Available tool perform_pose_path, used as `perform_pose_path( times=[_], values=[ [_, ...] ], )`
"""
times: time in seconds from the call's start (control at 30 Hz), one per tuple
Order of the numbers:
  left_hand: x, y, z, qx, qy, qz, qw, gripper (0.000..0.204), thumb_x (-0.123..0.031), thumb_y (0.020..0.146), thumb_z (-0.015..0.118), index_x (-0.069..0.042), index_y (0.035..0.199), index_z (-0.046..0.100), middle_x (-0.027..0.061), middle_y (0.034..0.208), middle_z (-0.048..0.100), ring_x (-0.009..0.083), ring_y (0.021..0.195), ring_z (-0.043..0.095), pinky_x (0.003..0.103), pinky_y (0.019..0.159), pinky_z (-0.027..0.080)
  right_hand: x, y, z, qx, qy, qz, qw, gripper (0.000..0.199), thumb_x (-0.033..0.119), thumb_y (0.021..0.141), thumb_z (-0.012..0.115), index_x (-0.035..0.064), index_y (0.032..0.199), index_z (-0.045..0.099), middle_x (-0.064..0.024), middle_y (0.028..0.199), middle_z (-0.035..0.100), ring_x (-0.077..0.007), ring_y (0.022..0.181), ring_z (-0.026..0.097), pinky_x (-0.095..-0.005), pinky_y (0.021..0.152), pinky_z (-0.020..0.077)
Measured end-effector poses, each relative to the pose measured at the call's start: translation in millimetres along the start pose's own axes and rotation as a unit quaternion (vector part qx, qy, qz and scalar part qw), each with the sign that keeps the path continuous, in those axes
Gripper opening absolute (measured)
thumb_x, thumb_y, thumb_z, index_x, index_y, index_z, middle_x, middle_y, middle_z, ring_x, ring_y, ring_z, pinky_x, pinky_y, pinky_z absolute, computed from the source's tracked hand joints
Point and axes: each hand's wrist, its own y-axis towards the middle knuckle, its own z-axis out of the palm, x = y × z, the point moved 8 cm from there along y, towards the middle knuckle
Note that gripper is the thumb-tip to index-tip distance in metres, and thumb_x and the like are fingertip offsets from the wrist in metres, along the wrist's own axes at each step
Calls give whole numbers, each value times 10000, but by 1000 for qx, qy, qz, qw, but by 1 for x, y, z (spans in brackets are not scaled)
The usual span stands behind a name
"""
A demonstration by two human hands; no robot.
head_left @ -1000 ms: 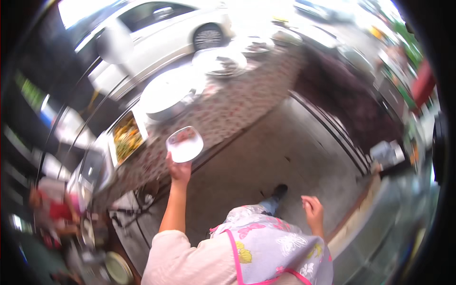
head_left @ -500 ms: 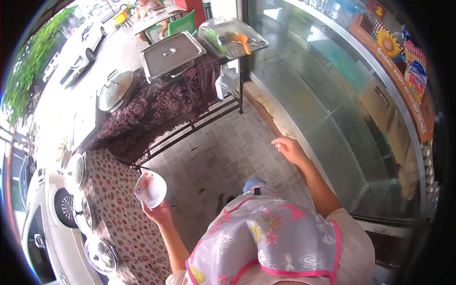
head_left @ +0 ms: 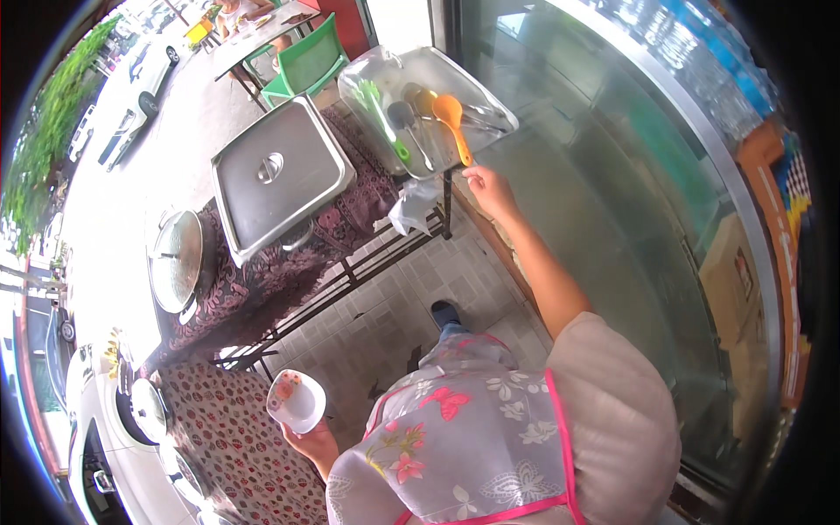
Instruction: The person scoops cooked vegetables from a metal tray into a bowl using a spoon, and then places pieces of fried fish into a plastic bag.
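Left hand (head_left: pixel 313 440): the grip is clenched on a small white bowl (head_left: pixel 297 401) with a coloured pattern inside its rim. The bowl is carried clear of any surface, mouth tilted toward 11 o'clock, and sits at about 7 o'clock in the view, just beside the patterned cloth of the near bench (head_left: pixel 229 442).

Right hand (head_left: pixel 492 189): the grip is released, holding nothing, fingers loosely curled. The arm is stretched toward 12 o'clock. The fingertips lie just beside the handle end of an orange ladle (head_left: pixel 451 117); whether they touch it cannot be told.

The orange ladle lies in a clear-covered metal tray (head_left: pixel 486 94) at 12 o'clock, alongside a grey ladle (head_left: pixel 404 122) and a green-handled utensil (head_left: pixel 381 114). The tray rests at the end of a metal-framed bench (head_left: pixel 289 262) draped in dark patterned cloth. A crumpled clear plastic bag (head_left: pixel 409 207) hangs at the edge of this bench, just at 8 o'clock of the right hand.

On the same bench, toward 10 o'clock, stands a rectangular steel pan with a knobbed lid (head_left: pixel 278 173), and beyond it a round lidded pot (head_left: pixel 177 259). Round pot lids (head_left: pixel 145 408) line the near bench at 8 o'clock.

A glass display case (head_left: pixel 630 175) runs along 2 o'clock. A green chair (head_left: pixel 313 63) stands at 11 o'clock. The floor (head_left: pixel 394 297) is tiled.
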Motion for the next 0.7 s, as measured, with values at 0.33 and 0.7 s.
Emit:
perform_pose_path(
  times=[0.33,0.7],
  values=[
    [80,6,139,161,67,-153,973,503,-399,829,429,-57,1198,430,93,1170,488,240,1072,480,396,904,385,44,2,-49,-225,-220,-77,946,310,152,687,595,102,989,540,-67,884,547,-287,895,477,-415,727,389],
    [161,38,330,391,124,-219,885,506,-415,839,413,-33,1167,457,83,1107,532,213,1023,505,345,879,391,129,-15,-5,-162,-204,-210,942,90,208,670,624,130,698,591,-17,839,519,-230,902,430,-386,768,316]
  ],
)
